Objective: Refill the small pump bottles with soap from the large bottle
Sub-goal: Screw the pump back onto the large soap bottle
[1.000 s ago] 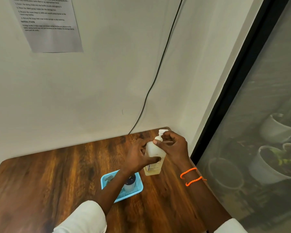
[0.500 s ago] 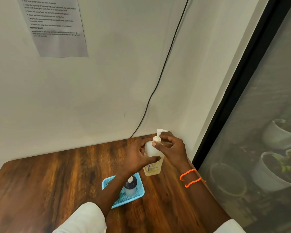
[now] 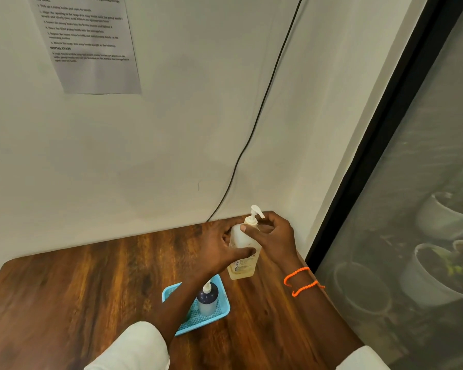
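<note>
Right of frame center, your left hand grips the upright pump bottle, label "BIOCHEK", on the counter; your right hand fingers pinch its pump collar. The wall notice reads "INITIAL STATE".

Dark wooden table against the wall, pale pump bottle upright near its far right corner — amber liquid low inside, blue mesh tray just in front-left of that bottle — flat on the wood

White sleeves, orange bead wristbands
</note>
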